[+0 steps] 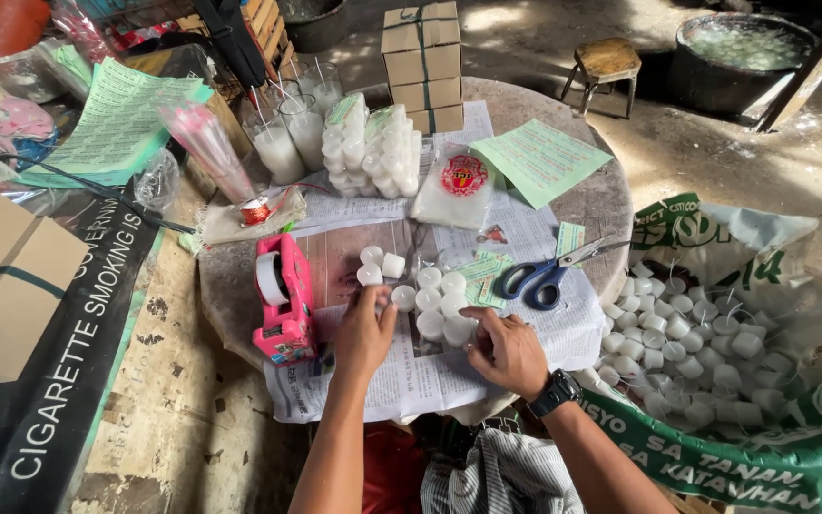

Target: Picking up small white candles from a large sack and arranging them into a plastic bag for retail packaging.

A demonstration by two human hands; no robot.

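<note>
Left hand (365,333) and right hand (504,350) pinch small white wax tealight candles (441,303), aligning rows inside clear plastic wrap on newspaper (411,381).

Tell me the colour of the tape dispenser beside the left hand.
Bright pink; the tape dispenser shows clearly in the head view, left of the left hand.

place: small candle-making workshop | signs: round bench (611,205) covered in newspaper (411,381), sack of small white candles (706,333), packed candle bundles (373,143), stacked cardboard boxes (422,62), tape dispenser (283,300), scissors (549,271), black tub (739,57) on a rough concrete floor (792,162)
</note>
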